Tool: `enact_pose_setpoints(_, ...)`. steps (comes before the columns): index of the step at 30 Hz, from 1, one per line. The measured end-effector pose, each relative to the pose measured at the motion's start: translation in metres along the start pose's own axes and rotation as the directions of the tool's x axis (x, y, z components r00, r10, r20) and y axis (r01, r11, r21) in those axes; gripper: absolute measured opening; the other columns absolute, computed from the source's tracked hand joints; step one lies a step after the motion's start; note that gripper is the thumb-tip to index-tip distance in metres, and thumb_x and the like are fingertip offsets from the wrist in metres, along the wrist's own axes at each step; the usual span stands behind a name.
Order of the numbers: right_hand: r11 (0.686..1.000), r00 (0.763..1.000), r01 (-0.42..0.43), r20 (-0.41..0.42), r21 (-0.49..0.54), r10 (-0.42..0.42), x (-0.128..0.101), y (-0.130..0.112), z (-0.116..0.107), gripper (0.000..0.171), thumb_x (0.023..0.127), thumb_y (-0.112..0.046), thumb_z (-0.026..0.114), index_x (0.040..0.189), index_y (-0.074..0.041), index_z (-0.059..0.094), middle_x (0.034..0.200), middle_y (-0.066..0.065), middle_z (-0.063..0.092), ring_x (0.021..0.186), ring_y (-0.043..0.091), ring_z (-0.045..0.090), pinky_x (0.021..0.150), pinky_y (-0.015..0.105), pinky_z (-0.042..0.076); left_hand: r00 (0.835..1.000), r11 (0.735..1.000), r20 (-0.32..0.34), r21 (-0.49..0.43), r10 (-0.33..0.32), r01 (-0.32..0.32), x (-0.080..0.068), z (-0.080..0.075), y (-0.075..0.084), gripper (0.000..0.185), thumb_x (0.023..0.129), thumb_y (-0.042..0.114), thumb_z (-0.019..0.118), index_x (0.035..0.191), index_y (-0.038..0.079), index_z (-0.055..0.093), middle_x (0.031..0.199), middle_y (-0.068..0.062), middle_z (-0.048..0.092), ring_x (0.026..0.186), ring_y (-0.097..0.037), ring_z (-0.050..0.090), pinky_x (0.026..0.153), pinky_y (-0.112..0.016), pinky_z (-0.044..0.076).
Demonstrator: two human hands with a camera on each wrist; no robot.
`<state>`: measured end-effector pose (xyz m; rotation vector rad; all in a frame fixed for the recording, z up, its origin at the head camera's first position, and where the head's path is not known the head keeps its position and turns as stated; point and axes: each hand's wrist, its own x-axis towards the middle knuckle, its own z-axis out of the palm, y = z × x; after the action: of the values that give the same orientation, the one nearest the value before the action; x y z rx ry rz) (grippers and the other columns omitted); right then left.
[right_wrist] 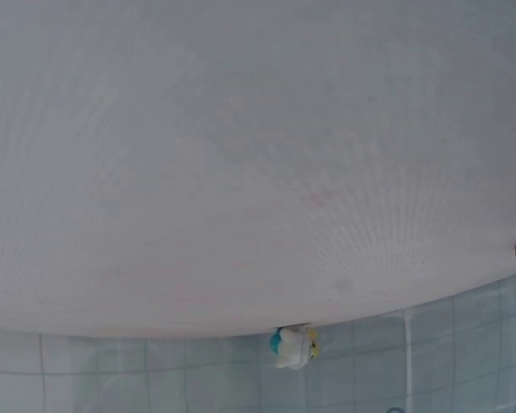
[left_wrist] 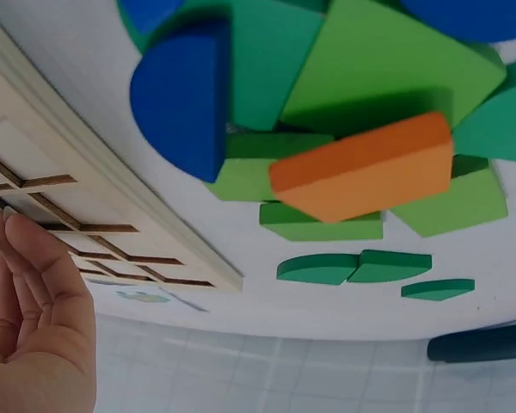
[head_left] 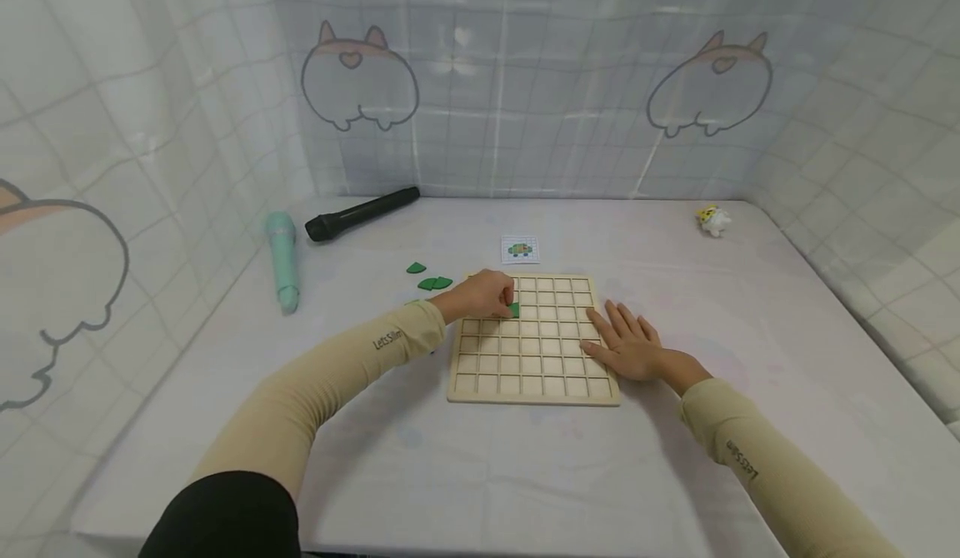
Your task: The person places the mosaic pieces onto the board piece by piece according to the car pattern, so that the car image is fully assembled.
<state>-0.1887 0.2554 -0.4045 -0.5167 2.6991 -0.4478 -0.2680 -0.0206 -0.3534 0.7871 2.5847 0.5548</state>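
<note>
A wooden grid board [head_left: 525,400] lies flat on the table. My left hand [head_left: 483,294] is over its upper left part, pinching a small green block [head_left: 514,310] at a grid cell; in the left wrist view the fingers of this hand [left_wrist: 43,318] mostly hide the block. My right hand [head_left: 630,346] rests with spread fingers on the board's right edge. Just beyond the board is a small card [head_left: 520,250] with a printed coloured figure. Left of the board lie green quarter-round blocks [left_wrist: 318,268], an orange block [left_wrist: 370,163], a blue half-round block [left_wrist: 181,103] and several green blocks.
A black microphone [head_left: 363,213] and a mint-green microphone [head_left: 283,262] lie at the back left. At the back right stands a small white and yellow toy [head_left: 714,221]. Grid-patterned curtains [head_left: 525,125] enclose the table's back and sides.
</note>
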Motion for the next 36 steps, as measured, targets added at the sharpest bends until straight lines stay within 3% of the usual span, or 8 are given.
enact_pose_setpoints(6, 1.000, 1.000, -0.004, 0.005, 0.013, 0.004, -0.001, 0.001, 0.000, 0.081, 0.095, -0.065, 0.019, 0.153, -0.013, -0.002, 0.154, 0.018, -0.015, 0.139, 0.036, -0.014, 0.105, 0.056, -0.007, 0.999, 0.993, 0.036, 0.112, 0.019, -0.023, -0.003, -0.001, 0.006, 0.013, 0.089, 0.016, 0.068, 0.089, 0.006, 0.059, 0.087, -0.002, 0.059, 0.079, -0.016, 0.056, 0.070, -0.028, 0.046)
enact_pose_setpoints(20, 1.000, 1.000, -0.008, 0.001, 0.024, 0.008, -0.002, 0.002, 0.003, 0.082, 0.094, -0.067, 0.020, 0.153, -0.013, -0.001, 0.154, 0.018, -0.014, 0.139, 0.037, -0.013, 0.105, 0.056, -0.008, 0.999, 0.997, 0.047, 0.074, -0.003, 0.000, -0.002, 0.000, 0.002, 0.013, 0.090, 0.017, 0.067, 0.094, 0.006, 0.061, 0.097, -0.004, 0.061, 0.092, -0.018, 0.057, 0.078, -0.031, 0.047)
enact_pose_setpoints(29, 0.999, 1.000, 0.013, 0.000, 0.043, -0.013, -0.005, -0.001, 0.000, 0.080, 0.095, -0.064, 0.021, 0.153, -0.012, -0.001, 0.154, 0.019, -0.015, 0.139, 0.037, -0.014, 0.104, 0.058, -0.009, 0.998, 0.998, -0.034, 0.038, 0.056, -0.055, -0.009, -0.007, -0.010, 0.011, 0.089, 0.016, 0.068, 0.091, 0.006, 0.063, 0.098, -0.006, 0.062, 0.094, -0.021, 0.058, 0.081, -0.032, 0.048)
enact_pose_setpoints(36, 1.000, 1.000, 0.008, -0.008, 0.013, -0.008, -0.003, -0.001, 0.000, 0.081, 0.095, -0.065, 0.019, 0.153, -0.012, 0.000, 0.154, 0.019, -0.014, 0.139, 0.037, -0.012, 0.105, 0.057, -0.006, 0.996, 1.000, -0.083, 0.005, 0.026, -0.026, -0.015, -0.013, -0.025, 0.009, 0.087, 0.014, 0.069, 0.087, 0.007, 0.064, 0.091, -0.004, 0.062, 0.086, -0.019, 0.057, 0.075, -0.032, 0.048)
